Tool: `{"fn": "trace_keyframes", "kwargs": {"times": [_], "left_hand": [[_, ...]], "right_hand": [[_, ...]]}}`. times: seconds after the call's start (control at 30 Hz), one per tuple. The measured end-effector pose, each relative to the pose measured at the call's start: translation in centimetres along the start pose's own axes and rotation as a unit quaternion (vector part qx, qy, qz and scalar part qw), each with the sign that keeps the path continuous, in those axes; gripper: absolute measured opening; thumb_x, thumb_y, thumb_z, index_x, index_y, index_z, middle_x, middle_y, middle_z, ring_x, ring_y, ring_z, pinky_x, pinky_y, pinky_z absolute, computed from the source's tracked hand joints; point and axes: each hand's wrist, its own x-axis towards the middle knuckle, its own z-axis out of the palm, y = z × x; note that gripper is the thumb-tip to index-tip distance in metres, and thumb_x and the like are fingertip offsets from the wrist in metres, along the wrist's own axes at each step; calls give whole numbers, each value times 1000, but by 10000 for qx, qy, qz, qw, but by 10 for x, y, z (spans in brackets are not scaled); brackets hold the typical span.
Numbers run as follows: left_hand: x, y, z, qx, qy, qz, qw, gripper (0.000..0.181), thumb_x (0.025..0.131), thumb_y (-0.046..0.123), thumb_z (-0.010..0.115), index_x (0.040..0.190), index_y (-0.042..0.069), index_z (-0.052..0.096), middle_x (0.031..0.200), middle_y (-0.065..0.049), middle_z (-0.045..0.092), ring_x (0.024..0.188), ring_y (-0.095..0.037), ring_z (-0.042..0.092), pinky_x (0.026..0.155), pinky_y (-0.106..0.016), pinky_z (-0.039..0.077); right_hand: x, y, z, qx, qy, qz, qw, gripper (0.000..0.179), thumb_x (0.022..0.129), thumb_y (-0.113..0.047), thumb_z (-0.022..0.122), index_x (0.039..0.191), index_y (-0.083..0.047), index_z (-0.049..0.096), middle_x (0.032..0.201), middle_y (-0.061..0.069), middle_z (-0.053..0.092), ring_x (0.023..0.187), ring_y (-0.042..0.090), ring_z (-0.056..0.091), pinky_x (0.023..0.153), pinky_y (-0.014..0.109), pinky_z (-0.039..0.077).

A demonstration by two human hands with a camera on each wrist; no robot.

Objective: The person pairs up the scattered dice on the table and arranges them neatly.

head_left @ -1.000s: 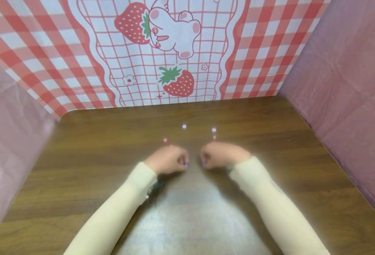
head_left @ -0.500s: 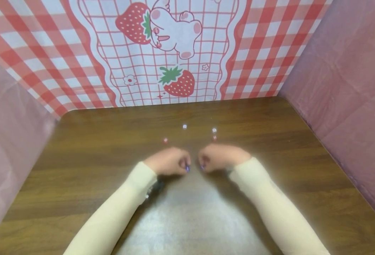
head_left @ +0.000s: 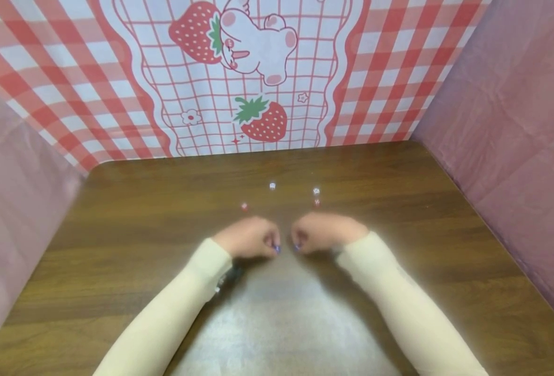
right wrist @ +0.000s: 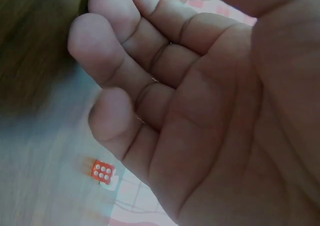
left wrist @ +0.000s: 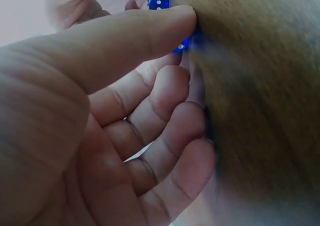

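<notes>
Thumb and forefinger of my left hand (head_left: 249, 237) pinch a blue die (left wrist: 181, 47), which the thumb mostly covers in the left wrist view. Facing it across a narrow gap, my right hand (head_left: 326, 230) pinches a second blue die (head_left: 297, 247). That die's white pips show at the top of the left wrist view. Both hands are low over the wooden table (head_left: 164, 193). In the right wrist view the right hand's other fingers (right wrist: 112, 113) are bent, and its pinch is out of frame.
Beyond the hands lie a red die (head_left: 244, 206) at left, a white die (head_left: 272, 186) in the middle, and another white die (head_left: 316, 191) with a red die (head_left: 316, 202) just in front of it at right. A checked strawberry cloth (head_left: 258, 62) hangs behind the table.
Both hands have come slightly nearer the body, and the right one has shifted a little left, narrowing the gap. The loose dice have stayed put.
</notes>
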Motion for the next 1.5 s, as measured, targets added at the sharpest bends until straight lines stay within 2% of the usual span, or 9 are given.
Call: {"fn": "trace_keyframes", "kwargs": {"times": [0.23,0.57,0.77,1.07,1.5], "left_hand": [[2,0,2,44,73,19,10000,15,79,24,75,91,23,65,81,13,62,74,-6,59,69,-22,51],[2,3,5,-190,11,70,9998,16,78,23,75,91,20,65,82,10,62,75,-7,59,69,-22,51],[1,5,6,-278,83,-119,9995,18,76,23,78,88,20,64,81,10,62,75,-7,59,69,-23,51],[1,9,8,-240,-15,-38,9997,17,77,24,77,88,21,65,81,11,62,74,-6,59,68,-21,51],[1,11,9,-190,-4,-148,9997,20,74,27,79,87,22,64,82,11,62,75,-6,59,69,-22,51]], "right_hand": [[4,-3,3,-134,94,-243,9996,12,78,-13,66,84,-21,61,75,-10,60,68,9,56,63,26,49],[8,-6,7,-113,147,-372,9991,10,79,-13,68,84,-20,62,73,-8,60,65,9,56,62,25,50],[9,-7,9,-63,130,-519,9985,11,80,-16,71,86,-21,63,76,-8,62,68,8,57,65,24,50],[9,-8,11,49,27,-544,9985,12,80,-18,72,87,-22,63,76,-8,62,67,9,58,63,24,51],[11,-7,11,-32,-1,-614,9981,13,79,-18,72,87,-22,63,74,-8,61,65,8,57,61,23,51]]}}
